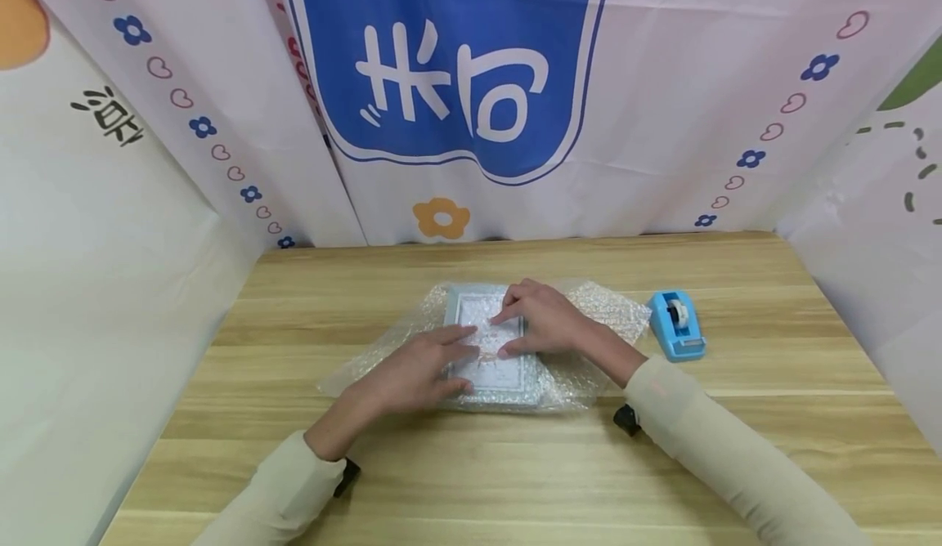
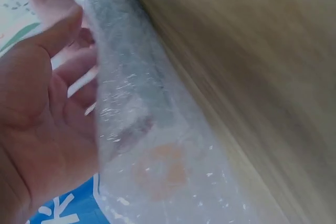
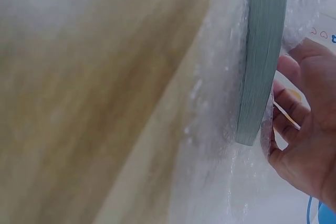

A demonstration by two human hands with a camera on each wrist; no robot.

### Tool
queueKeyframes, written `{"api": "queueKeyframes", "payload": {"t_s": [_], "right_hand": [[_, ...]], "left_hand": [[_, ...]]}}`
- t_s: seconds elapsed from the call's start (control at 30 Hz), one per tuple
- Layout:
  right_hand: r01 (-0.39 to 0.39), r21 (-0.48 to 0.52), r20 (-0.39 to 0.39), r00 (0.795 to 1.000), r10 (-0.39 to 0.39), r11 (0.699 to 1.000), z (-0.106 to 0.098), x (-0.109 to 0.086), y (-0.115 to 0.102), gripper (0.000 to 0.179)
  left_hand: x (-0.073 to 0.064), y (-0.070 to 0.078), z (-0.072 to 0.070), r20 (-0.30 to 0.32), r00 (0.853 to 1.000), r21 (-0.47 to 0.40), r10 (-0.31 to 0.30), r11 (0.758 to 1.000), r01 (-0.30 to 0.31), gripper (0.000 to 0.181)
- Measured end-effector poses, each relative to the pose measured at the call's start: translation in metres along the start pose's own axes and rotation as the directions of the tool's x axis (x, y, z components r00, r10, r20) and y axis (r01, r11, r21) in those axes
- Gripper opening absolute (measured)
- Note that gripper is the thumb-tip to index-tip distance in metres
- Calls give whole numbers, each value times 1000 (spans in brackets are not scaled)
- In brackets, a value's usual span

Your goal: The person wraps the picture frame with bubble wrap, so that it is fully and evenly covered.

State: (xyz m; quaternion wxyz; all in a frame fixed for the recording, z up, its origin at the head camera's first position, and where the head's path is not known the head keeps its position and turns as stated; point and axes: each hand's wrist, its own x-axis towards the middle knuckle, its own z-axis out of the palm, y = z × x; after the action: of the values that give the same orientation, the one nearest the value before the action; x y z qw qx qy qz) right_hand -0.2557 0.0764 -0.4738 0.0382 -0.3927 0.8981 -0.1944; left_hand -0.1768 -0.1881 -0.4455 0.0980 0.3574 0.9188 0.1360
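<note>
A pale blue-green picture frame (image 1: 508, 378) lies flat near the middle of the table, on a sheet of bubble wrap (image 1: 393, 348). The wrap's left side is folded over the frame, and its right part spreads out beyond it. My left hand (image 1: 421, 368) rests on the wrapped frame from the left, fingers extended. From the right, my right hand (image 1: 545, 317) presses on its upper face, thumb and forefinger spread apart. In the right wrist view, the side of the frame (image 3: 257, 72) shows bare, with bubble wrap (image 3: 210, 114) beside it.
A blue tape dispenser (image 1: 679, 325) with a roll of tape stands right of the wrap. The wooden table (image 1: 471, 481) ends at the back against a printed cloth (image 1: 648, 121). White sheets hang along both sides.
</note>
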Motion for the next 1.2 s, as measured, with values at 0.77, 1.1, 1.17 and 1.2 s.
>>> {"api": "queueKeyframes", "payload": {"t_s": [0.77,1.1,1.17,1.2], "right_hand": [[36,-3,-19,999,-36,999,2,-1,-1,46],[34,9,-31,999,-34,999,2,0,-4,43],[29,10,-32,999,-29,1000,2,0,-5,42],[28,9,-33,999,-27,1000,2,0,-5,42]], "left_hand": [[20,-8,-4,149,986,29,-80,997,76,75],[22,-12,-5,117,992,39,-47,998,43,79],[21,-12,-5,115,992,34,-41,999,38,81],[21,-12,-5,118,992,30,-41,999,38,82]]}}
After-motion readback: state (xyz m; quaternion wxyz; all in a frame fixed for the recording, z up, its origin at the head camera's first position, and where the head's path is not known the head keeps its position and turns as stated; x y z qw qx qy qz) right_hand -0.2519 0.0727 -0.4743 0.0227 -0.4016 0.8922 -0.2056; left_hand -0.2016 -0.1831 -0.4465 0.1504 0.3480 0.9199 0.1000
